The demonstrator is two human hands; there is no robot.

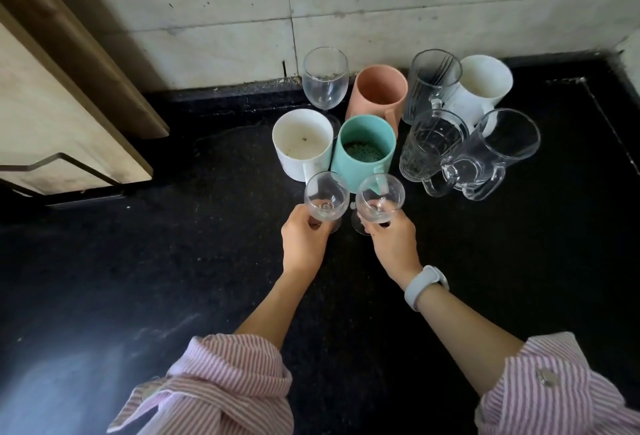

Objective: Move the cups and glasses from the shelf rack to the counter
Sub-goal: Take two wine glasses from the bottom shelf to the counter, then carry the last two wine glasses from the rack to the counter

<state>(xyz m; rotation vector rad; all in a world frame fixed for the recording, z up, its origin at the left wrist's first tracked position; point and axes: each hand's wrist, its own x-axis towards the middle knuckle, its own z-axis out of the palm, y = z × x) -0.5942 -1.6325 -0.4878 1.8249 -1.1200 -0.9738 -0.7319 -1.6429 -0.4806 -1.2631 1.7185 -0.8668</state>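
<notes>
Two clear wine glasses stand upright on the black counter (pixel 173 261), just in front of the group of cups. My left hand (pixel 304 244) grips the stem of the left wine glass (pixel 326 196). My right hand (pixel 393 244) grips the stem of the right wine glass (pixel 380 196). Behind them stand a white mug (pixel 302 143), a teal mug (pixel 365 154), a pink mug (pixel 379 95), a third wine glass (pixel 325 77), a second white mug (pixel 481 88) and three clear glass mugs, one of them a ribbed glass mug (pixel 429 147).
A tiled wall (pixel 381 1) backs the counter. A beige cabinet or board (pixel 52 105) leans in at the left, overhanging the counter's left part. A white band sits on my right wrist. My striped sleeves fill the bottom of the view.
</notes>
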